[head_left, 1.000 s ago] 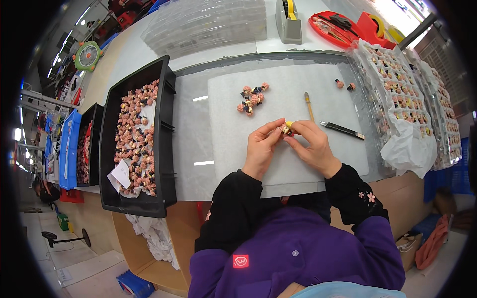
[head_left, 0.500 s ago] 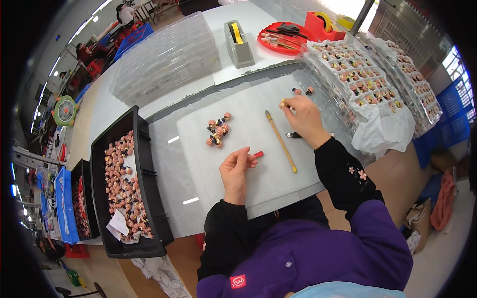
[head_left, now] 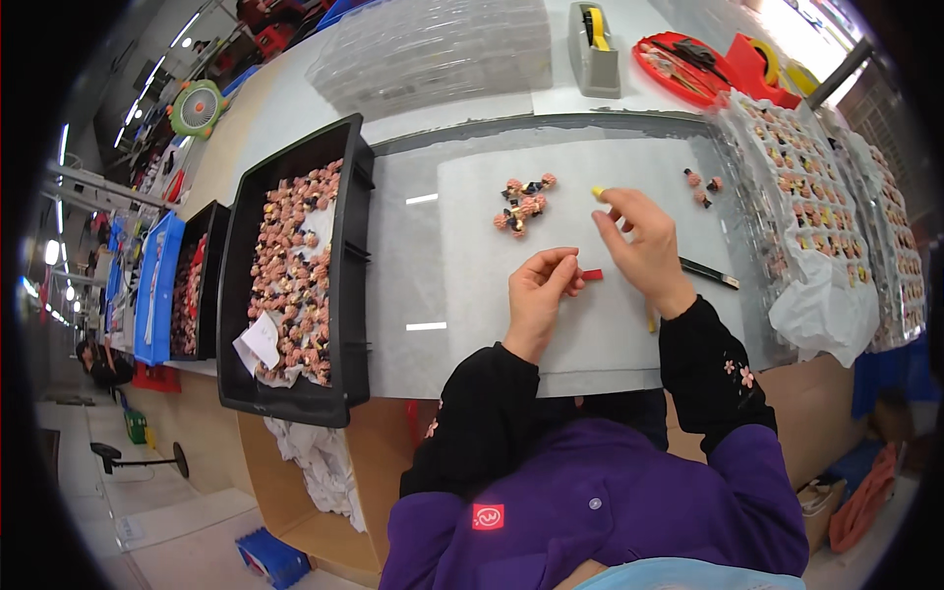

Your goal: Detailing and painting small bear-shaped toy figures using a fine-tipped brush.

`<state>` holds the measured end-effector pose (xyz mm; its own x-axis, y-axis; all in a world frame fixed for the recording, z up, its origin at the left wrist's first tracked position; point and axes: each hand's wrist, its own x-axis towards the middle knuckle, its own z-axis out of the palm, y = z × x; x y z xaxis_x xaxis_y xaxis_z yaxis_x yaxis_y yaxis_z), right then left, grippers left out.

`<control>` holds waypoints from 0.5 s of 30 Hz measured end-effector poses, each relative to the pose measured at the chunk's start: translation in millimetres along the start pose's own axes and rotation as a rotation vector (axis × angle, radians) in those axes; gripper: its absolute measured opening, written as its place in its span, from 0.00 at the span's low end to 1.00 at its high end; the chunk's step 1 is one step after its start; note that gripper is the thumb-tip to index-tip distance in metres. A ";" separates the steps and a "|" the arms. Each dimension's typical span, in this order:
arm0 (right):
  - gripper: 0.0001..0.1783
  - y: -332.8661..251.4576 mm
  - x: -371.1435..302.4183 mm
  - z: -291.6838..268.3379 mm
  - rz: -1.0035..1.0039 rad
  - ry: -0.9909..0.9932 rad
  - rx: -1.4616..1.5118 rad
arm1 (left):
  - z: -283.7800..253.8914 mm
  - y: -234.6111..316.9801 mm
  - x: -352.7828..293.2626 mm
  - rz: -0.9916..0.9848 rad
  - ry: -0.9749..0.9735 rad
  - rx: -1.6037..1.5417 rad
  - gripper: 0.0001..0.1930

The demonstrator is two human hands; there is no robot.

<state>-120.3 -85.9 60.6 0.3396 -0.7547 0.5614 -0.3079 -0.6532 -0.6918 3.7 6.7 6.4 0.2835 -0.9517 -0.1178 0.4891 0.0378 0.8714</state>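
A short red strip (head_left: 592, 275) sticks out from between the thumb and fingertips of my left hand (head_left: 536, 300), closed just above the white sheet (head_left: 472, 315). Higher and to its right, my right hand (head_left: 644, 241) pinches a small bright yellow piece (head_left: 597, 192) at its fingertips; its exact kind is too small to tell. To the left lies a cluster of small pink-headed figurines (head_left: 521, 206) with dark parts. Several more pink-headed figurines (head_left: 702, 187) lie right of my right hand. Beneath that hand, only the yellow end of a thin brush-like stick (head_left: 651, 320) shows.
A slim black tool (head_left: 710, 272) lies by my right wrist. On the left stands a black crate (head_left: 356, 295) of figurines. Filled trays (head_left: 816, 187) stand right. Behind are clear plastic trays (head_left: 433, 54), a tape dispenser (head_left: 594, 64) and a red dish (head_left: 678, 84).
The view has swung left, so the table things appear farther right. My right hand has moved left relative to the table, over the stick. My left hand still grips the red strip.
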 end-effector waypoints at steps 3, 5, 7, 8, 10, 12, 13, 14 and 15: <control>0.11 1.0 -16.4 20.5 -0.124 -0.110 0.095 | -0.8 -0.6 -1.2 0.057 0.086 0.024 0.11; 0.11 2.5 -24.5 20.1 -0.128 -0.147 0.106 | -2.6 3.6 -0.9 0.081 0.158 0.062 0.12; 0.11 3.8 -26.0 19.8 -0.126 -0.184 0.112 | -10.6 12.9 3.9 0.146 0.220 0.197 0.17; 0.11 2.5 -24.1 18.4 -0.117 -0.181 0.125 | -14.0 17.6 8.1 0.143 0.222 0.202 0.17; 0.11 2.8 -23.5 17.3 -0.103 -0.176 0.140 | -19.7 26.0 18.1 0.316 0.327 0.570 0.20; 0.09 5.7 -23.8 18.0 -0.155 -0.149 0.178 | -12.4 37.5 23.2 0.306 0.370 0.683 0.22; 0.09 6.8 -24.0 18.6 -0.150 -0.145 0.178 | -13.5 36.5 27.5 0.337 0.406 0.877 0.22; 0.09 5.6 -23.9 19.4 -0.164 -0.151 0.182 | -14.6 36.0 29.5 0.370 0.446 1.070 0.22; 0.09 4.6 -24.0 19.9 -0.179 -0.157 0.186 | -18.2 32.3 32.3 0.369 0.447 1.071 0.22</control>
<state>-112.2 -69.6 34.9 0.5113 -0.6004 0.6148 -0.0674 -0.7413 -0.6678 43.7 -17.2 22.1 0.6241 -0.7400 0.2507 -0.5494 -0.1876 0.8142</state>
